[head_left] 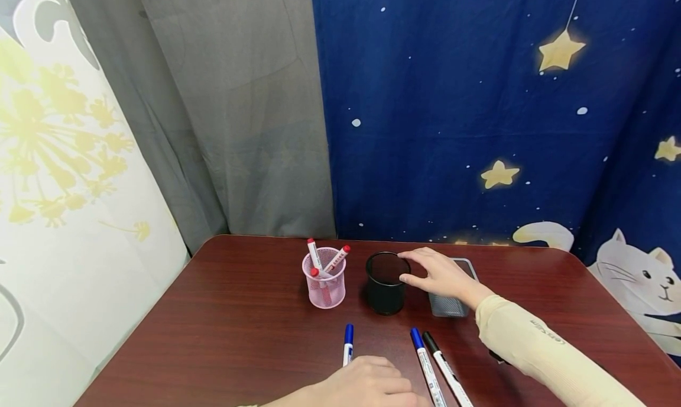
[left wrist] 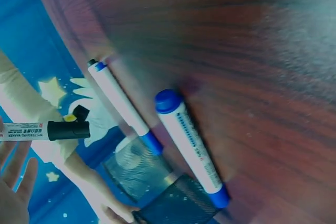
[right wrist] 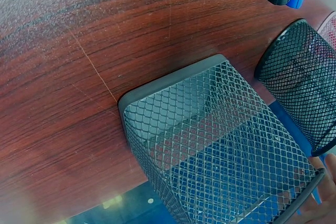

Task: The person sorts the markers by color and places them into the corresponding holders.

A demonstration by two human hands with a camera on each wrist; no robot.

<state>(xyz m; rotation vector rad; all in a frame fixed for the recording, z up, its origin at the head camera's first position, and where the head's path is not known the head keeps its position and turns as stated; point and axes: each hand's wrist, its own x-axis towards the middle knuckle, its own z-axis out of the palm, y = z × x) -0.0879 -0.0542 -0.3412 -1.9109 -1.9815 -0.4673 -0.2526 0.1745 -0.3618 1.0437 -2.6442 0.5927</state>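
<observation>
My left hand (head_left: 367, 383) is low in the head view, over the table's front part. In the left wrist view it holds a white whiteboard marker (left wrist: 44, 130) with a black cap; the fingers' far side is hidden. My right hand (head_left: 438, 274) reaches to the black round mesh cup (head_left: 386, 288). Its thumb and fingertips lie spread at the right side of the cup's rim, apart from each other. The cup stands upright, with no marker showing in it. Beside it, the grey rectangular mesh holder (right wrist: 210, 140) is partly behind the right hand and forearm.
A pink mesh cup (head_left: 326, 291) with several red-capped markers stands left of the black cup. On the table lie a blue-capped marker (head_left: 348, 336) by the left hand, another blue marker (head_left: 428, 368) and a black-capped marker (head_left: 448, 371) to its right. Curtains hang behind the table.
</observation>
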